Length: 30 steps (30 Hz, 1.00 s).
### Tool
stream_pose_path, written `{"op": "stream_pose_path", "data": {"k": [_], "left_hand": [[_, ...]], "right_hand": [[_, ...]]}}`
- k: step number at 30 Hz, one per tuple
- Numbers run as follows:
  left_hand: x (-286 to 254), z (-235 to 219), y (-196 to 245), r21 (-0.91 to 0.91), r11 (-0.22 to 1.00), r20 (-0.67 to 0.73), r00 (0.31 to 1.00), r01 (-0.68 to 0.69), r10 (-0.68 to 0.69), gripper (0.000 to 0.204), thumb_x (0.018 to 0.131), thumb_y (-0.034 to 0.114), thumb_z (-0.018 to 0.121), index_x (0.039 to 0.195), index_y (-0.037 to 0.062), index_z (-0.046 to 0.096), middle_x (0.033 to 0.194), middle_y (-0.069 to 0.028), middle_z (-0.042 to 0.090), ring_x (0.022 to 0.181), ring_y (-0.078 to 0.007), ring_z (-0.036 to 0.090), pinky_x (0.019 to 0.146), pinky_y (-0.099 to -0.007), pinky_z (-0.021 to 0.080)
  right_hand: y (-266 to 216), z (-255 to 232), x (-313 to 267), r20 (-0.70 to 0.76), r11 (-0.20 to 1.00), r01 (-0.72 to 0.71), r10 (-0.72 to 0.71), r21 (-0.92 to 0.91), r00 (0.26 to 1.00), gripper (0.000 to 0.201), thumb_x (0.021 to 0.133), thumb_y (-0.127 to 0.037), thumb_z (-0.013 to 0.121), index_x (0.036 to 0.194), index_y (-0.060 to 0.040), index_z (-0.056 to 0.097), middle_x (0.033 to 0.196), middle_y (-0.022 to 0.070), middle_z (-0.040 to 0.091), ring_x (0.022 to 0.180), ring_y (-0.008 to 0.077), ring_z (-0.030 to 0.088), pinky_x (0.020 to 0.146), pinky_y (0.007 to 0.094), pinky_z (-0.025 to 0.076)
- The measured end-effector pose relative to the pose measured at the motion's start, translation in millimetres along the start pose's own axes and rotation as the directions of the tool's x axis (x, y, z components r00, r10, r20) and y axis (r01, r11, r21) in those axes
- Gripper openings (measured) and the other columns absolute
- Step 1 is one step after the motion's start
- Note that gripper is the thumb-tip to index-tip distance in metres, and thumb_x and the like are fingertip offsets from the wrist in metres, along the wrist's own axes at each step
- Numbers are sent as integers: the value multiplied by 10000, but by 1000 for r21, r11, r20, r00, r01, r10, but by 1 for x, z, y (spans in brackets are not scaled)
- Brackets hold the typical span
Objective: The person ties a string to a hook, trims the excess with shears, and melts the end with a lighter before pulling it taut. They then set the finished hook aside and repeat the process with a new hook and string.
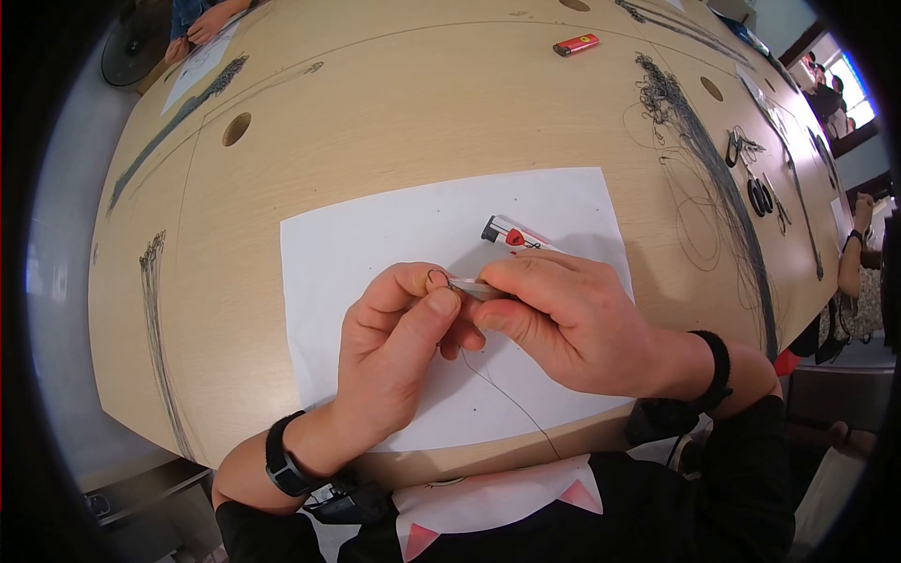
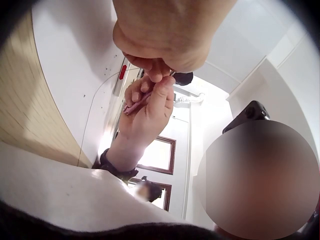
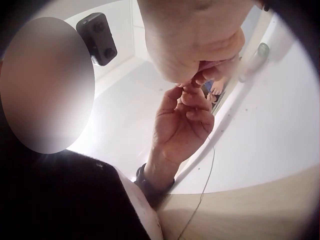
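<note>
Over the white paper (image 1: pixel 328 253), both hands meet at the fingertips. My left hand (image 1: pixel 389 342) pinches a small dark curved wire end (image 1: pixel 435 277), like a hook, between thumb and forefinger. A thin dark line (image 1: pixel 511 402) hangs below the left fingers and runs over the paper toward the table's near edge. My right hand (image 1: pixel 582 324) grips a slim pale pinkish tool (image 1: pixel 477 290), its tip right at the left fingertips. In the left wrist view the pink tool (image 2: pixel 137 104) crosses the right palm; fingers hide part of it.
A white lighter (image 1: pixel 511 232) with a red print lies just beyond the right hand. Farther off is a red lighter (image 1: pixel 575 44). Bundles of dark lines (image 1: pixel 718 169) lie right and left (image 1: pixel 160 328). Scissors (image 1: pixel 762 199) lie at the right. Another person's hands (image 1: pixel 206 26) are at the far left.
</note>
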<state>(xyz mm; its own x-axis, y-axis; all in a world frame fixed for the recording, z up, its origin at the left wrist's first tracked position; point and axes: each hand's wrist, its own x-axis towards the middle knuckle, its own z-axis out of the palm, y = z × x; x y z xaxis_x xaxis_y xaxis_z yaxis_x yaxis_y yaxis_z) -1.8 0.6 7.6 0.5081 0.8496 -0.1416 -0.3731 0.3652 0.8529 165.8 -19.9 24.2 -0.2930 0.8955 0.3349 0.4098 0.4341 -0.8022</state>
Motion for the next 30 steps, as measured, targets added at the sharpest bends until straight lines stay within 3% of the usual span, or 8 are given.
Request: {"op": "stream_pose_path", "data": {"k": [8, 10, 14, 16, 20, 26, 28, 30], "left_hand": [[0, 1, -1, 2, 1000, -2, 1000, -12, 12, 89, 845, 111, 462, 901, 52, 500, 815, -49, 578, 650, -93, 539, 562, -192, 390], [0, 2, 0, -13, 999, -13, 999, -36, 36, 90, 844, 112, 462, 898, 51, 501, 826, -52, 578, 651, -92, 537, 564, -191, 388], [1, 2, 0, -8, 1000, 0, 1000, -8, 8, 92, 844, 114, 464, 893, 49, 506, 821, -55, 579, 654, -90, 536, 564, -189, 384], [1, 2, 0, 57, 998, 6, 1000, 23, -23, 99, 844, 117, 468, 890, 43, 515, 809, -49, 577, 655, -82, 531, 558, -184, 377], [0, 0, -4, 75, 997, 44, 998, 30, -34, 90, 837, 87, 474, 888, 27, 518, 794, -48, 572, 660, -84, 525, 570, -188, 397], [0, 0, -2, 80, 995, 110, 992, 53, -61, 88, 819, 24, 479, 894, -4, 518, 795, -70, 565, 693, -106, 522, 609, -212, 443], [0, 1, -2, 70, 997, 123, 992, 13, -21, 94, 822, 27, 476, 899, -6, 519, 806, -78, 567, 702, -109, 523, 609, -217, 441], [-1, 0, -4, 58, 998, 129, 992, 2, -10, 97, 822, 26, 474, 902, -6, 518, 811, -82, 568, 700, -111, 524, 610, -219, 442]], "right_hand": [[1, -1, -1, -7, 1000, -27, 27, 8, 1000, 146, 797, -144, 514, 760, -8, 478, 652, 105, 519, 618, 270, 501, 529, 319, 401], [-2, -4, 0, 82, 952, -238, 226, 192, 971, 153, 813, -142, 495, 785, 8, 487, 658, 112, 526, 590, 252, 492, 522, 290, 391], [8, 2, -1, -68, 943, -132, 160, 305, 985, 167, 830, -141, 474, 812, 23, 499, 659, 86, 543, 573, 164, 497, 525, 243, 385], [-3, -8, 2, 208, 708, -399, 344, 582, 915, 182, 833, -66, 468, 972, 49, 489, 815, 38, 524, 723, 56, 469, 662, 180, 386], [-4, -4, -2, 179, 796, -371, 326, 478, 928, 208, 815, -29, 475, 1007, 52, 478, 820, 31, 514, 755, 46, 478, 662, 177, 393], [-1, -1, -3, 60, 818, -238, 243, 523, 968, 139, 787, -83, 530, 841, 39, 488, 683, 51, 552, 600, 72, 550, 526, 190, 414], [-6, -5, -3, 94, 883, -259, 242, 390, 966, 130, 801, -95, 525, 852, 12, 471, 715, 5, 479, 601, 37, 403, 540, 178, 359], [-6, -5, -3, 72, 921, -216, 204, 324, 976, 126, 795, -79, 513, 854, 18, 458, 692, 37, 509, 594, 71, 477, 531, 198, 390]]}}
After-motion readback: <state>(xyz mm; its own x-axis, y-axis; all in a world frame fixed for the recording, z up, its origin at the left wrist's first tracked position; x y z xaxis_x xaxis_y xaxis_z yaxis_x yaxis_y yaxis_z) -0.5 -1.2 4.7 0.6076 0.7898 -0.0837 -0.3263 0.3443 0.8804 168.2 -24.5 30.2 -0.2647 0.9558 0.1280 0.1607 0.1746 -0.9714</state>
